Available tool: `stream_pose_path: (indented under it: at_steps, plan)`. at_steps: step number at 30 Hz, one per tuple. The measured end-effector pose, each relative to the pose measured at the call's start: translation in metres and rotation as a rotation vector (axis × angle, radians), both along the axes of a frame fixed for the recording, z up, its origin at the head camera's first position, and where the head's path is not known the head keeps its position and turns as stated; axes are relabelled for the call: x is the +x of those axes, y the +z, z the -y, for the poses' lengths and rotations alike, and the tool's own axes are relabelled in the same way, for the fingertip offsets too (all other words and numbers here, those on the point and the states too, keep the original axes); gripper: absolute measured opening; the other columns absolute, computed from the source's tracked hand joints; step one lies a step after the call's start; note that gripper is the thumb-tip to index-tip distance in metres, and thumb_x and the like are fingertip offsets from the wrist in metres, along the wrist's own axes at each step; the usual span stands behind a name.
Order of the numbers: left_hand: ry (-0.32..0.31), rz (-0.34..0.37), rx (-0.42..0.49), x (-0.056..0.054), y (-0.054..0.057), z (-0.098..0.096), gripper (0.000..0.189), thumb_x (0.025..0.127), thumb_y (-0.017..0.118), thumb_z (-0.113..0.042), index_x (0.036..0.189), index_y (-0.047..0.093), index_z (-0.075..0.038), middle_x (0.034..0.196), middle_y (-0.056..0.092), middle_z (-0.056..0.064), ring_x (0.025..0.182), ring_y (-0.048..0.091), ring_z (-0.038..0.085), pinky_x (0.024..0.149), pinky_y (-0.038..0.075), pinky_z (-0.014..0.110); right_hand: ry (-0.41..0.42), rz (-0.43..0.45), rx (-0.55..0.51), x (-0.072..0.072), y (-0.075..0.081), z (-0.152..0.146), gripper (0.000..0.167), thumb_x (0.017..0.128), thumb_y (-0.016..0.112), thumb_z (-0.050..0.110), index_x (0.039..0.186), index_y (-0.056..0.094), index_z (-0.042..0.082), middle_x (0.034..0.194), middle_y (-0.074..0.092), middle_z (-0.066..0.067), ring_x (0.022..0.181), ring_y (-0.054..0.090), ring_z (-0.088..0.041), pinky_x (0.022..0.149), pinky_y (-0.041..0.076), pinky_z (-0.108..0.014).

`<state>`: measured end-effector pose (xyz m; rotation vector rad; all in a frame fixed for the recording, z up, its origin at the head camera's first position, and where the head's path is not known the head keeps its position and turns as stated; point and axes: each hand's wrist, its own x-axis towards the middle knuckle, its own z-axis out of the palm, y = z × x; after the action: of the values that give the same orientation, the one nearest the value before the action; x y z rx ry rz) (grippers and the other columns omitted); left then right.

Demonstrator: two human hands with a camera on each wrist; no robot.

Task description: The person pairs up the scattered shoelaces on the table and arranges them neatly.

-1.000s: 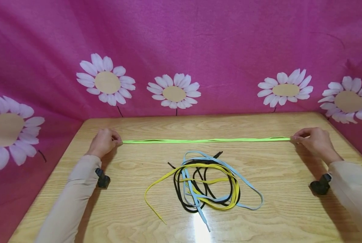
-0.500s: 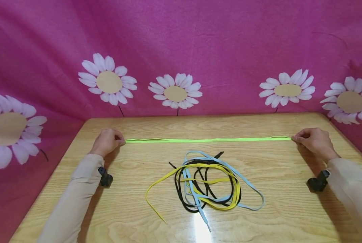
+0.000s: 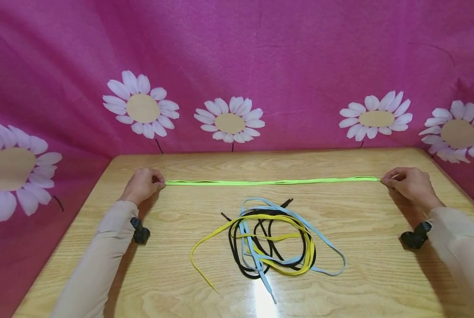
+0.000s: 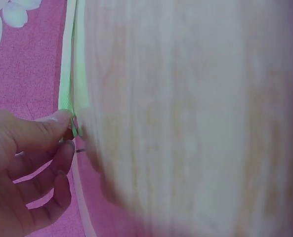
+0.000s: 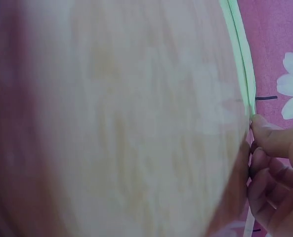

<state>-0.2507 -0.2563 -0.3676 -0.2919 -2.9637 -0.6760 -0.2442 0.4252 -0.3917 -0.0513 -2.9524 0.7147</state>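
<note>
Pinching the green lace [image 3: 272, 182] at either end, both hands [image 3: 141, 183] [image 3: 411, 185] leave open room before the far table edge [image 3: 268, 153].

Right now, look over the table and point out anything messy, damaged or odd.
Nothing looks spilled or damaged. The one untidy spot: the black lace, yellow lace and blue lace overlap in loose loops on the table, while the left hand and right hand hold the green lace nearly straight.
</note>
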Motion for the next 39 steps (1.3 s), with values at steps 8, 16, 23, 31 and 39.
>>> stream_pose_path:
  at_steps: [8, 16, 23, 31, 39]
  plan:
    - [0.004, 0.005, 0.008, 0.0, 0.0, 0.001, 0.005, 0.083, 0.071, -0.003, 0.083, 0.068, 0.001, 0.079, 0.066, 0.012, 0.081, 0.059, 0.03, 0.071, 0.046, 0.043, 0.002, 0.01, -0.02, 0.0, 0.0, 0.0, 0.029, 0.094, 0.063, 0.027, 0.098, 0.067, -0.001, 0.079, 0.065, -0.011, 0.082, 0.049, -0.031, 0.067, 0.032, -0.036]
    - [0.008, -0.001, 0.011, 0.0, 0.0, 0.001, 0.004, 0.081, 0.072, -0.001, 0.082, 0.068, 0.0, 0.079, 0.066, 0.013, 0.081, 0.06, 0.031, 0.071, 0.046, 0.044, -0.01, 0.033, -0.035, 0.002, 0.001, 0.002, 0.029, 0.095, 0.063, 0.026, 0.1, 0.066, -0.002, 0.081, 0.065, -0.012, 0.085, 0.048, -0.034, 0.068, 0.031, -0.036]
    - [-0.022, -0.023, 0.036, 0.0, -0.001, 0.003, 0.004, 0.08, 0.072, 0.002, 0.082, 0.069, 0.002, 0.077, 0.066, 0.014, 0.077, 0.061, 0.029, 0.069, 0.046, 0.04, -0.005, 0.032, -0.025, 0.002, 0.002, 0.001, 0.029, 0.095, 0.063, 0.025, 0.101, 0.066, -0.003, 0.084, 0.065, -0.017, 0.086, 0.05, -0.035, 0.068, 0.033, -0.036]
    - [-0.02, -0.013, 0.028, 0.008, 0.007, 0.002, 0.016, 0.082, 0.066, 0.007, 0.098, 0.063, 0.007, 0.091, 0.066, 0.022, 0.085, 0.064, 0.037, 0.077, 0.051, 0.048, 0.011, 0.001, -0.013, 0.007, 0.007, -0.003, 0.031, 0.095, 0.063, 0.027, 0.105, 0.065, -0.002, 0.087, 0.066, -0.019, 0.079, 0.054, -0.03, 0.059, 0.039, -0.03]
    - [-0.113, -0.062, 0.022, 0.016, 0.03, -0.034, 0.008, 0.087, 0.063, 0.003, 0.094, 0.065, 0.005, 0.09, 0.067, 0.02, 0.079, 0.065, 0.033, 0.073, 0.052, 0.046, 0.073, -0.091, -0.004, 0.014, 0.021, 0.017, 0.02, 0.091, 0.065, 0.015, 0.102, 0.067, -0.001, 0.088, 0.065, -0.021, 0.072, 0.057, -0.02, 0.053, 0.042, -0.027]
